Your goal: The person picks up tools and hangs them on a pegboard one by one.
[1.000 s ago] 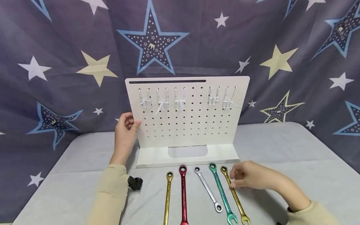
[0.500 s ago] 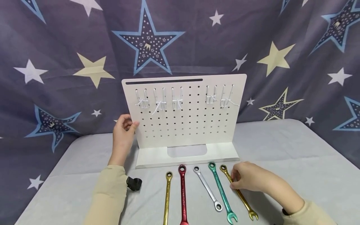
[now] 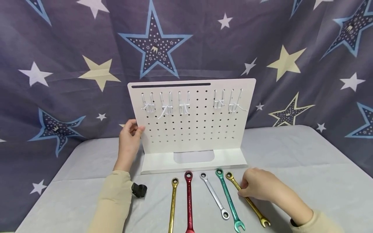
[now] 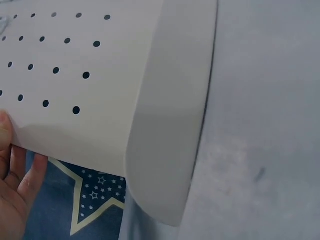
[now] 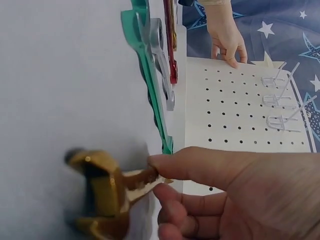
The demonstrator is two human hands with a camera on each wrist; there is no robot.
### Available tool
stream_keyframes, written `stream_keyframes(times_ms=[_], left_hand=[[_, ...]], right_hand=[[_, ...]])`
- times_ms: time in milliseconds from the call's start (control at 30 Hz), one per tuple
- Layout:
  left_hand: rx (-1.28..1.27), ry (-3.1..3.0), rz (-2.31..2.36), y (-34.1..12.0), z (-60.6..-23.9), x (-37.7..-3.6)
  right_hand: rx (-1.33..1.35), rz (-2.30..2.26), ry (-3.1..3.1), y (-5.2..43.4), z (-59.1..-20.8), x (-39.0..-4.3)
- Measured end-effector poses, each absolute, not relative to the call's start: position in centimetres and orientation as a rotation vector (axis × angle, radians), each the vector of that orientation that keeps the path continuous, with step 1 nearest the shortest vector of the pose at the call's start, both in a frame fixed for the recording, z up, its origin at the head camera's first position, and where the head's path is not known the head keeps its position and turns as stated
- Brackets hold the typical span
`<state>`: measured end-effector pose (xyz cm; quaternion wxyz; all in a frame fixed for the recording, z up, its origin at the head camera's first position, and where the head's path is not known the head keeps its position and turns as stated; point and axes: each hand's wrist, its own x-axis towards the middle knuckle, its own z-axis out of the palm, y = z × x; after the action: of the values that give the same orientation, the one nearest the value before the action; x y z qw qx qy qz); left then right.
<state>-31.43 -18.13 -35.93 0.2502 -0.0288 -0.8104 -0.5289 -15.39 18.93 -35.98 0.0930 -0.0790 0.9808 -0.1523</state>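
Note:
My left hand (image 3: 129, 144) grips the left edge of a white pegboard (image 3: 172, 139), thumb on the front and fingers behind. In the left wrist view, the thumb and fingers of that hand (image 4: 15, 185) hold the board's side. My right hand (image 3: 260, 184) pinches a gold combination wrench (image 3: 253, 207) at its shaft. Up close in the right wrist view, the wrench's open end (image 5: 102, 195) points toward the camera, thumb and index finger around the shaft. Left of it lie a green wrench (image 3: 228, 195), a silver wrench (image 3: 214, 195), a red wrench (image 3: 189, 200) and another gold wrench (image 3: 173, 204).
White wire hooks (image 3: 184, 105) tied with string stand in the board's top rows, with a gap right of centre. A grey cloth (image 3: 73, 191) covers the table. Behind hangs a star-patterned curtain (image 3: 204, 48). A black device (image 3: 139, 190) sits at the left sleeve.
The right-hand gold wrench has turned, its open end swinging right and its ring end shifting slightly left. My right hand has closed on its shaft. The left hand stays at the board.

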Motion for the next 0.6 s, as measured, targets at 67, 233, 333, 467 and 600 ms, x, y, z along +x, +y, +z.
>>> stream_keyframes(times_ms=[67,233,333,467,600], left_hand=[[-0.085,-2.203,-1.459,-18.16,-36.03,-31.41],[-0.086,-2.206,-1.479,-18.29,-36.16,-31.43],[-0.098,-2.204,-1.489,-18.32,-36.15,-31.45],[-0.120,-2.188,-1.502,-18.34,-35.98,-31.45],[-0.113,-2.195,-1.504,-18.35,-35.96,-31.45]], right_hand=[[-0.219,-0.441,2.904,18.83,-35.94,-15.28],[-0.250,-0.460,2.905,18.58,-36.15,-15.27],[-0.283,-0.430,2.953,18.72,-36.22,-15.35],[-0.311,-0.394,3.005,19.02,-36.21,-15.60],[-0.323,-0.366,3.030,19.35,-36.12,-15.86]])
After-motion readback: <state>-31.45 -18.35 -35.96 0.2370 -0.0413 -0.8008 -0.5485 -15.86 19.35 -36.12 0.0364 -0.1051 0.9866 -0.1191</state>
